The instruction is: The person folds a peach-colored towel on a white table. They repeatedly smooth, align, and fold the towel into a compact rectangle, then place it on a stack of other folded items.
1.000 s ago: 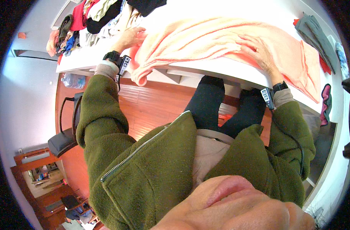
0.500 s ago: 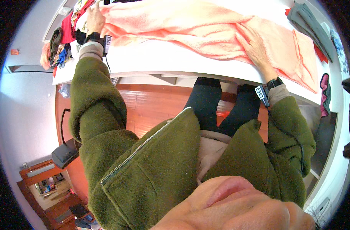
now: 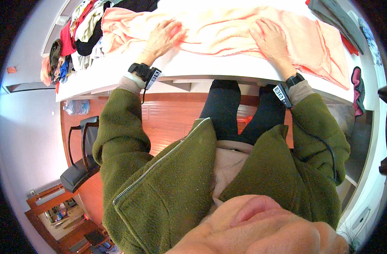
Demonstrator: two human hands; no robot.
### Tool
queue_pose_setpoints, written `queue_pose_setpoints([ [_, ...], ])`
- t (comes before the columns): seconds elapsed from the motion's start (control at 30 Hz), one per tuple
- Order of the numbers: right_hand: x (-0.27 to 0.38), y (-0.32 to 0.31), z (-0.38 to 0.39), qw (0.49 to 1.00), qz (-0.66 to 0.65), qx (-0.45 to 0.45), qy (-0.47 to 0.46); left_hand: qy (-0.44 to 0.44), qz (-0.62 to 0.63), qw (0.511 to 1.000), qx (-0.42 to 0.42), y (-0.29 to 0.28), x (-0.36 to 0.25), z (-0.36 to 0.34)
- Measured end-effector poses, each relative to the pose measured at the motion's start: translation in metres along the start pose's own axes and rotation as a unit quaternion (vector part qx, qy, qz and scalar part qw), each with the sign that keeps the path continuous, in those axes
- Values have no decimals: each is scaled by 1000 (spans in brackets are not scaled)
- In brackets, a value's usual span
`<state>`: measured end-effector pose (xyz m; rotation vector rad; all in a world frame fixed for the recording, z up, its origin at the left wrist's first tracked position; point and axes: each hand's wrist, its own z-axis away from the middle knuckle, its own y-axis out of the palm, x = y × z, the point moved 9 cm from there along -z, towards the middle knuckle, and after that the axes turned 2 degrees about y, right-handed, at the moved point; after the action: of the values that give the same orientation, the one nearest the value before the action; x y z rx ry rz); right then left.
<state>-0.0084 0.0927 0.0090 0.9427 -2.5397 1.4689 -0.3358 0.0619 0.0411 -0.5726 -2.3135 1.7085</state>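
Observation:
A peach plush fabric [image 3: 312, 51] lies spread in wrinkled folds along the white surface [image 3: 202, 65] in front of me. My left hand [image 3: 163, 36] rests on it left of the middle, fingers apart and lightly curved. My right hand [image 3: 269, 40] lies flat on it farther right, fingers slightly apart. Each wrist wears a black band with a small device and cable.
A pile of mixed clothes [image 3: 68, 38] lies at the left end. Folded grey fabric [image 3: 337, 23] is at the back right, a pink-and-dark item [image 3: 357, 89] at the right edge. A black chair [image 3: 77, 169] and plastic bottles [image 3: 74, 106] are at lower left.
The fabric has been drawn out leftward and lies flatter over the surface. My left hand went far left, then moved back toward the middle. My right hand shifted slightly up and left.

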Motion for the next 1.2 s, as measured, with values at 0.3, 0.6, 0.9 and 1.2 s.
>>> queue_pose_setpoints([
  [0.3,0,7,2,986,148,58,50,15,-135,980,142,31,47,-32],
  [0.6,8,5,3,983,173,63,19,21,-287,912,293,39,119,16],
  [0.9,-2,8,5,979,195,33,41,-148,-113,926,329,-30,136,88],
  [1.2,37,5,1,984,154,42,-75,-275,-386,808,349,-125,198,84],
])
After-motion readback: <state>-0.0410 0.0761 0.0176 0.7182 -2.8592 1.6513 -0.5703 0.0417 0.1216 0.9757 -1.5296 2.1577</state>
